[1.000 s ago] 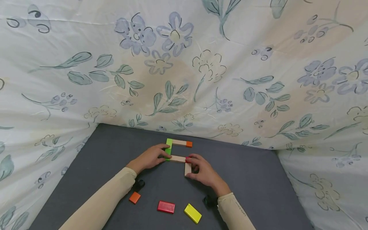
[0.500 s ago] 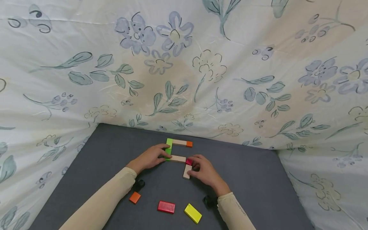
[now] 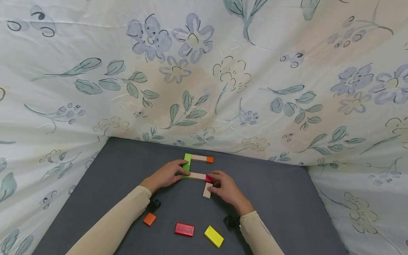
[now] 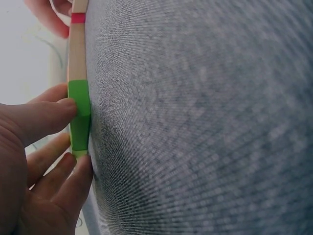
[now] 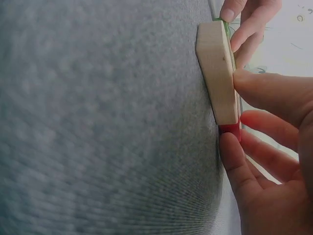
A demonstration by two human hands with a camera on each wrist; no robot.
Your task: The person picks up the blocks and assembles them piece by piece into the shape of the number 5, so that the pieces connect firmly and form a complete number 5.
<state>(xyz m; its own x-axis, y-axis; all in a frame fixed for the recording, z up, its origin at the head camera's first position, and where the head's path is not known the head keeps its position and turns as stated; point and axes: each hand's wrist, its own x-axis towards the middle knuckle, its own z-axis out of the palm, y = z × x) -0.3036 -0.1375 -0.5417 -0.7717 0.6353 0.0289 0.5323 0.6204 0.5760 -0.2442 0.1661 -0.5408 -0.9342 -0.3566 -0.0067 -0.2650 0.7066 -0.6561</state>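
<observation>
Near the back of the dark cloth, my left hand (image 3: 167, 173) holds the green block (image 3: 187, 158), its thumb on the near side and fingers around the far side and end. From that block, a plain wooden block (image 3: 197, 176) runs right to a small red block (image 3: 209, 178). My right hand (image 3: 227, 187) has its fingers around the red block. In the right wrist view its thumb touches the top edge of another wooden block (image 5: 216, 73), which meets the red one. That wooden block (image 3: 207, 191) lies slightly askew, pointing towards me.
A third wooden block (image 3: 199, 158) extends right from the green block's far end to a small orange block (image 3: 209, 160). Nearer me lie an orange square block (image 3: 149, 219), a red block (image 3: 184, 229) and a yellow block (image 3: 214, 236). Floral fabric (image 3: 204, 88) walls in the back and sides.
The wooden block under my right thumb has turned askew, its near end shifting left. The small red block tilted, then straightened against its neighbour. My left hand has stayed put.
</observation>
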